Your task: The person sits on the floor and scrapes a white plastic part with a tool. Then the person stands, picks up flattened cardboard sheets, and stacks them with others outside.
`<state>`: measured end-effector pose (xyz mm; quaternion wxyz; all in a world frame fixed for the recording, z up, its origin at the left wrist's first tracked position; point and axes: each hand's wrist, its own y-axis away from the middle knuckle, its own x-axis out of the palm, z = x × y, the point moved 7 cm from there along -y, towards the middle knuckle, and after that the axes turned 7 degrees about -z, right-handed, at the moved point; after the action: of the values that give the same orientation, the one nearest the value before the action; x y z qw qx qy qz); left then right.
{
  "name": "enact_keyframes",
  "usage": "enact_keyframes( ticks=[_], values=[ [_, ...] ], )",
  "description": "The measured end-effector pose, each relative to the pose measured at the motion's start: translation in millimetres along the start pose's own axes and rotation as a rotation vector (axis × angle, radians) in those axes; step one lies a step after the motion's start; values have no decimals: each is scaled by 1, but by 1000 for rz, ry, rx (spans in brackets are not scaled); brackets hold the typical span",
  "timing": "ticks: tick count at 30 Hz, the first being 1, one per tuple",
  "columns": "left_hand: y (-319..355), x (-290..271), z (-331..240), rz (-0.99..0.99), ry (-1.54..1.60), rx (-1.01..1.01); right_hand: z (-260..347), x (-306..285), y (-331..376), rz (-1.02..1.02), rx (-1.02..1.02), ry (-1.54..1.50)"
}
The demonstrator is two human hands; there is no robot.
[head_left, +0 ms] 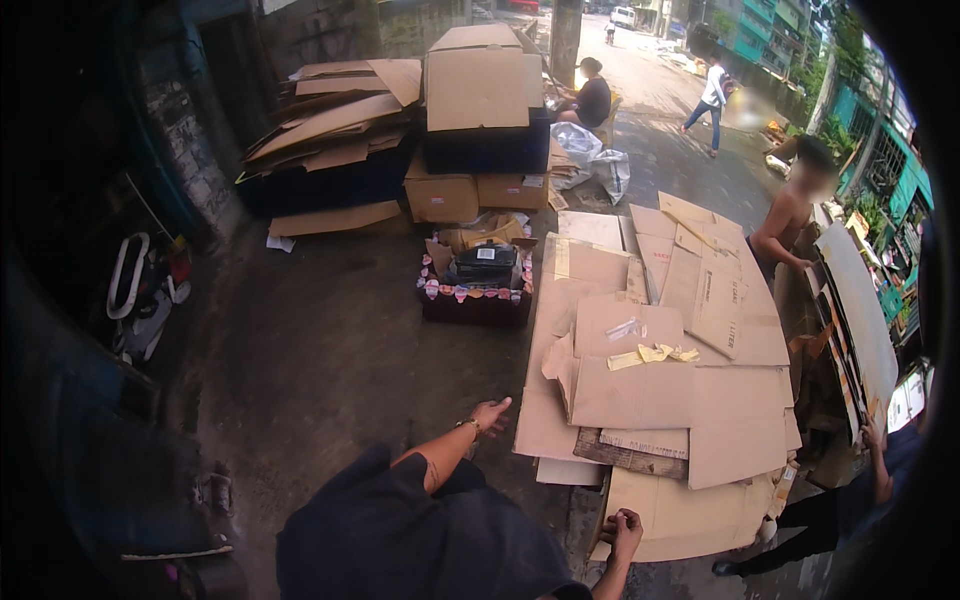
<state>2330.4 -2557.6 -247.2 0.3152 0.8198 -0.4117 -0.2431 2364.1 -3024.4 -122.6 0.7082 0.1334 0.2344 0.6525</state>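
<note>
A large, uneven pile of flattened cardboard boxes (640, 400) lies in front of me to the right. My left hand (490, 416) hangs just off the pile's left edge, fingers stretched out and nothing held. At the near edge, my right hand (625, 535) is in front of a wide cardboard sheet (695, 515), its fingers curled closed. Whether they pinch anything is too small to make out. Crumpled yellowish tape (653, 355) and a clear strip of tape (626, 328) stick to a sheet on top.
A dark crate (475, 310) with a scalloped pink trim stands beyond. Stacked cardboard (340, 125) and boxes (442, 198) fill the back. On the right, a person (785, 220) is beside upright sheets (862, 310), which another person's hand (872, 435) touches. White sacks (608, 172) lie near a seated person.
</note>
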Motion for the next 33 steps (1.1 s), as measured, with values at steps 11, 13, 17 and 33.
enact_keyframes(
  ticks=[11, 13, 17, 33],
  values=[
    [-43, -162, 118, -97, -728, -121, -2, 22, 4, -181, -102, 46],
    [-49, -175, 102, -60, -744, -99, -1, 40, 17, -214, -97, 6],
    [-69, -202, 85, -15, -659, -124, 18, 97, 37, -212, -120, -3],
    [-100, -200, 51, 162, -565, -108, 21, 185, 96, -255, -249, 408]
  ],
)
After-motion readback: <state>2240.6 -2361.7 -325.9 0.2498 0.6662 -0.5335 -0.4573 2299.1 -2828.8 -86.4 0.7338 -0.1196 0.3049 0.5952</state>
